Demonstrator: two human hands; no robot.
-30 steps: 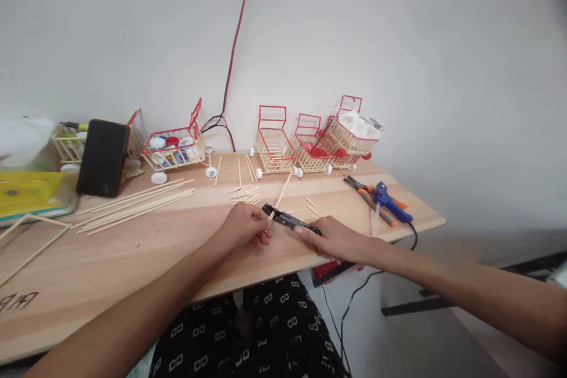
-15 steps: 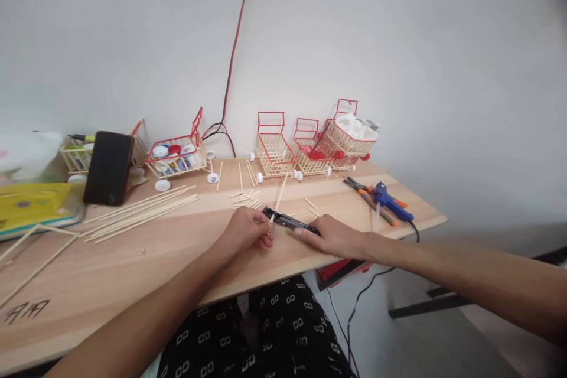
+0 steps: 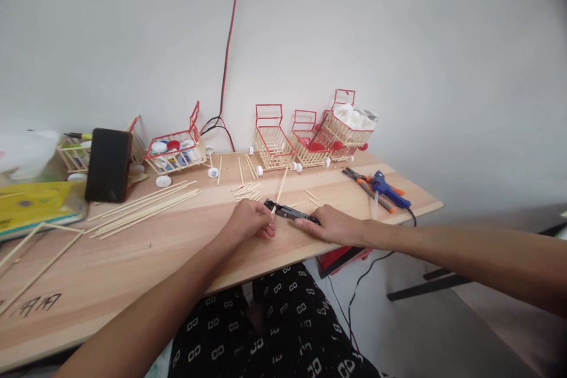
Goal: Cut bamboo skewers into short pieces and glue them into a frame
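On table (image 3: pixel 133 260): stick (image 3: pixel 280 190) between left hand (image 3: pixel 248 221) fingers (image 3: pixel 267 225), cutter (image 3: pixel 290 212) in right hand (image 3: pixel 333 225).

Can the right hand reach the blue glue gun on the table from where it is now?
Probably yes: the glue gun lies on bare table beyond the right hand, nothing between, but that hand grips black cutters.
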